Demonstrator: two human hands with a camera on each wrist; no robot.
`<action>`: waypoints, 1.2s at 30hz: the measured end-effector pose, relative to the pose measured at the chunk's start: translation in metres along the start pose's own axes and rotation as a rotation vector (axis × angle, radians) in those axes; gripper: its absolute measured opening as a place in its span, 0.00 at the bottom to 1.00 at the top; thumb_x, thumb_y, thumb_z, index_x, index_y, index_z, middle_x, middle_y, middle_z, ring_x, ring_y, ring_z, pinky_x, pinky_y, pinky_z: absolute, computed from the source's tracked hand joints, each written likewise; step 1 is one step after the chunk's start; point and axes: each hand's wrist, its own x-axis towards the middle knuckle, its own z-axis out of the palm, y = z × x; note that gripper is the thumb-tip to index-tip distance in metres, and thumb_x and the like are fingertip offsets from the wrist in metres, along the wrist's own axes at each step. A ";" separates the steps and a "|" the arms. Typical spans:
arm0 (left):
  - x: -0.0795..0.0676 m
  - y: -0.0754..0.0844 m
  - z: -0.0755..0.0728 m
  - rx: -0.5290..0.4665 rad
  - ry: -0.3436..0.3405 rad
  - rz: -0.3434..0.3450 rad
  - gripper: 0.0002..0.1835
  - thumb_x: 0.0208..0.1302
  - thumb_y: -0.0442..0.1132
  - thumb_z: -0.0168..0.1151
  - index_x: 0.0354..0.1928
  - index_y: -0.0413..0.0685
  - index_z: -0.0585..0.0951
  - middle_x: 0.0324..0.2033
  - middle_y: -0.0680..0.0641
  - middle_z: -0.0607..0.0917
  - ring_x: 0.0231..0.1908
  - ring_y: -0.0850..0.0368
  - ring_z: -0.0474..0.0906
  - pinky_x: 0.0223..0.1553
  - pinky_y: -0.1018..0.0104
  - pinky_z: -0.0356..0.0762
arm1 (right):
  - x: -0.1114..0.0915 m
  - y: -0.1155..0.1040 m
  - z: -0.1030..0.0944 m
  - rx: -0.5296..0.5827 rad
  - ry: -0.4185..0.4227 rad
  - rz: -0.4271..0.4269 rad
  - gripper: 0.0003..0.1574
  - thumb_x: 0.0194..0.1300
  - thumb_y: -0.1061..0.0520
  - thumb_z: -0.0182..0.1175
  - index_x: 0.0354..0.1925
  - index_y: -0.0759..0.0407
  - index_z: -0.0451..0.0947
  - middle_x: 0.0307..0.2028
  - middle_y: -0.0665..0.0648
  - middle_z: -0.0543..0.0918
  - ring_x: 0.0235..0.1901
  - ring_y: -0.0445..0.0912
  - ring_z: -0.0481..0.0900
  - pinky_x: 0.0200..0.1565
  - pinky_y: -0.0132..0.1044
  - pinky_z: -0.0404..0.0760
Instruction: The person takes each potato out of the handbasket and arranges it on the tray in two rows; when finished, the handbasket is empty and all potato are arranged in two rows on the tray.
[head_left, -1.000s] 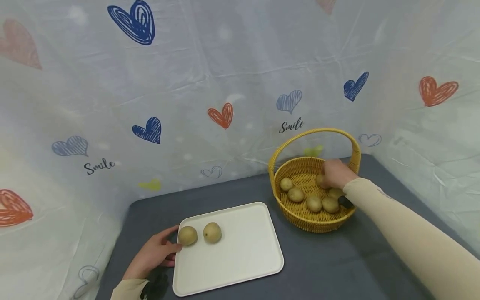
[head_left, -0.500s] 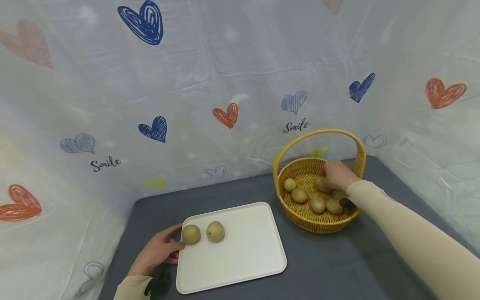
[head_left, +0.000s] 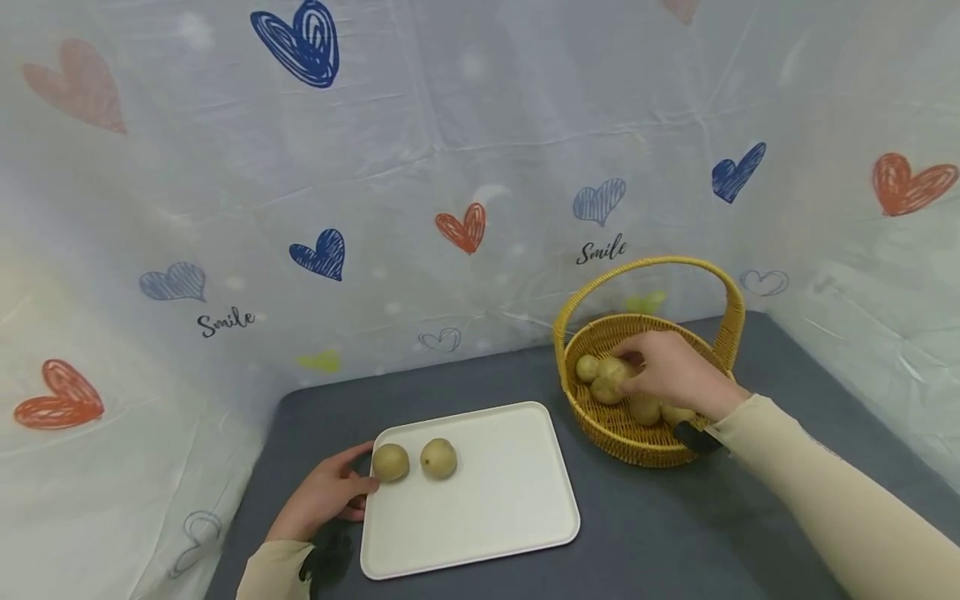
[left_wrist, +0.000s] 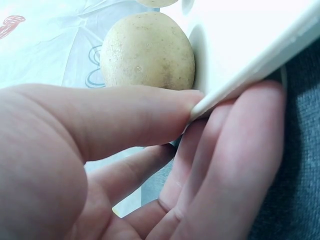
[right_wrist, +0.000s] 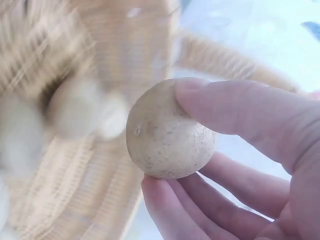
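My right hand (head_left: pixel 678 375) pinches a potato (right_wrist: pixel 167 135) between thumb and fingertips, over the yellow wicker basket (head_left: pixel 637 454). Several more potatoes (head_left: pixel 607 390) lie in the basket, some partly hidden by the hand. At the lower left, my left hand (head_left: pixel 326 493) grips the left edge of a white tray (head_left: pixel 487 517). Its thumb lies on the rim and the fingers reach underneath, as the left wrist view shows. Two potatoes (left_wrist: pixel 147 52) rest on the tray near that hand, side by side at its upper left.
The basket's tall handle (head_left: pixel 652 265) arches above the potatoes. A dark grey cloth (head_left: pixel 637 533) covers the table under tray and basket. Behind and at the sides hangs a pale curtain (head_left: pixel 390 167) with printed hearts.
The right hand has lifted a potato from the right part of the basket and moved left with it. My left hand keeps its grip on the tray edge. The head view has shifted slightly.
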 end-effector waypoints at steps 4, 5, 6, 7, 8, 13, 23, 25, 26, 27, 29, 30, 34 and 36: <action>0.000 -0.001 -0.002 0.003 0.014 -0.011 0.43 0.66 0.37 0.74 0.82 0.46 0.68 0.31 0.41 0.85 0.28 0.52 0.86 0.31 0.57 0.90 | -0.006 -0.022 0.010 0.080 -0.003 -0.015 0.29 0.60 0.55 0.80 0.59 0.62 0.88 0.49 0.56 0.92 0.51 0.53 0.89 0.56 0.54 0.87; 0.000 -0.002 -0.002 0.007 0.016 -0.009 0.43 0.66 0.37 0.74 0.82 0.47 0.68 0.32 0.41 0.85 0.28 0.52 0.86 0.31 0.57 0.90 | -0.007 -0.027 0.013 0.110 -0.004 -0.016 0.30 0.60 0.56 0.80 0.60 0.62 0.88 0.50 0.56 0.92 0.52 0.52 0.89 0.56 0.53 0.88; 0.001 -0.002 -0.002 0.008 0.018 -0.008 0.43 0.66 0.37 0.74 0.82 0.47 0.69 0.32 0.41 0.86 0.28 0.52 0.86 0.31 0.57 0.90 | -0.008 -0.032 0.017 0.136 -0.004 -0.024 0.30 0.60 0.56 0.80 0.60 0.61 0.87 0.50 0.56 0.92 0.52 0.52 0.89 0.56 0.52 0.89; 0.001 -0.002 -0.003 0.008 0.018 -0.004 0.43 0.66 0.37 0.74 0.81 0.47 0.69 0.32 0.41 0.86 0.29 0.52 0.86 0.31 0.57 0.90 | -0.009 -0.036 0.021 0.157 -0.003 -0.032 0.30 0.60 0.57 0.80 0.60 0.61 0.87 0.51 0.56 0.92 0.52 0.52 0.90 0.55 0.51 0.89; 0.002 -0.002 -0.003 0.008 0.019 0.001 0.42 0.66 0.37 0.74 0.81 0.47 0.69 0.32 0.41 0.86 0.29 0.52 0.86 0.31 0.57 0.90 | -0.009 -0.040 0.026 0.180 -0.003 -0.038 0.31 0.60 0.57 0.80 0.61 0.61 0.87 0.51 0.57 0.92 0.52 0.52 0.90 0.55 0.51 0.90; 0.002 0.000 -0.004 -0.014 0.006 0.019 0.42 0.65 0.37 0.74 0.81 0.49 0.70 0.31 0.41 0.86 0.27 0.52 0.86 0.31 0.57 0.90 | -0.004 -0.059 0.057 0.237 -0.014 -0.044 0.32 0.60 0.56 0.82 0.62 0.60 0.86 0.54 0.58 0.90 0.52 0.52 0.89 0.54 0.48 0.90; -0.002 -0.002 -0.004 -0.019 0.016 0.060 0.42 0.64 0.36 0.75 0.80 0.45 0.71 0.28 0.41 0.85 0.25 0.53 0.86 0.28 0.57 0.90 | 0.022 -0.091 0.131 0.319 -0.035 -0.083 0.31 0.55 0.64 0.82 0.59 0.62 0.87 0.53 0.58 0.90 0.51 0.50 0.89 0.54 0.46 0.90; -0.003 -0.002 -0.003 -0.021 0.020 0.057 0.42 0.64 0.35 0.75 0.80 0.45 0.71 0.28 0.41 0.85 0.25 0.53 0.85 0.28 0.58 0.90 | 0.026 -0.095 0.143 0.304 -0.039 -0.089 0.31 0.55 0.64 0.82 0.58 0.62 0.88 0.52 0.57 0.90 0.50 0.48 0.88 0.53 0.44 0.90; -0.004 -0.002 -0.003 -0.022 0.021 0.055 0.42 0.64 0.35 0.75 0.80 0.46 0.71 0.28 0.41 0.85 0.25 0.53 0.85 0.28 0.58 0.90 | 0.028 -0.096 0.148 0.294 -0.039 -0.090 0.31 0.54 0.64 0.82 0.58 0.61 0.88 0.51 0.56 0.90 0.50 0.47 0.88 0.53 0.44 0.90; -0.004 -0.002 -0.003 -0.023 0.021 0.055 0.42 0.64 0.36 0.75 0.80 0.46 0.71 0.28 0.41 0.85 0.25 0.53 0.85 0.28 0.58 0.90 | 0.029 -0.097 0.153 0.288 -0.040 -0.097 0.32 0.54 0.64 0.82 0.58 0.62 0.88 0.51 0.56 0.91 0.49 0.47 0.88 0.52 0.43 0.90; -0.004 -0.001 -0.003 -0.024 0.019 0.054 0.42 0.64 0.36 0.75 0.80 0.47 0.71 0.28 0.41 0.85 0.25 0.53 0.85 0.28 0.57 0.90 | 0.031 -0.098 0.160 0.275 -0.034 -0.110 0.32 0.53 0.64 0.82 0.58 0.63 0.88 0.49 0.56 0.91 0.48 0.46 0.87 0.51 0.42 0.89; -0.004 -0.001 -0.003 -0.024 0.018 0.053 0.42 0.65 0.36 0.75 0.80 0.47 0.71 0.28 0.41 0.85 0.25 0.52 0.85 0.29 0.57 0.90 | 0.032 -0.098 0.163 0.272 -0.029 -0.117 0.32 0.52 0.64 0.82 0.57 0.63 0.88 0.48 0.56 0.91 0.48 0.46 0.87 0.51 0.41 0.89; -0.004 -0.001 -0.003 -0.024 0.015 0.051 0.42 0.65 0.37 0.76 0.81 0.48 0.71 0.28 0.41 0.85 0.25 0.52 0.85 0.29 0.57 0.90 | 0.034 -0.100 0.171 0.275 -0.006 -0.141 0.32 0.51 0.66 0.82 0.56 0.64 0.89 0.48 0.56 0.91 0.47 0.46 0.87 0.49 0.39 0.89; -0.005 -0.002 -0.004 -0.024 0.013 0.047 0.42 0.65 0.36 0.75 0.81 0.47 0.71 0.28 0.41 0.85 0.25 0.52 0.85 0.29 0.57 0.90 | 0.035 -0.100 0.173 0.280 -0.008 -0.158 0.31 0.52 0.66 0.82 0.56 0.65 0.88 0.49 0.58 0.91 0.47 0.46 0.87 0.49 0.39 0.88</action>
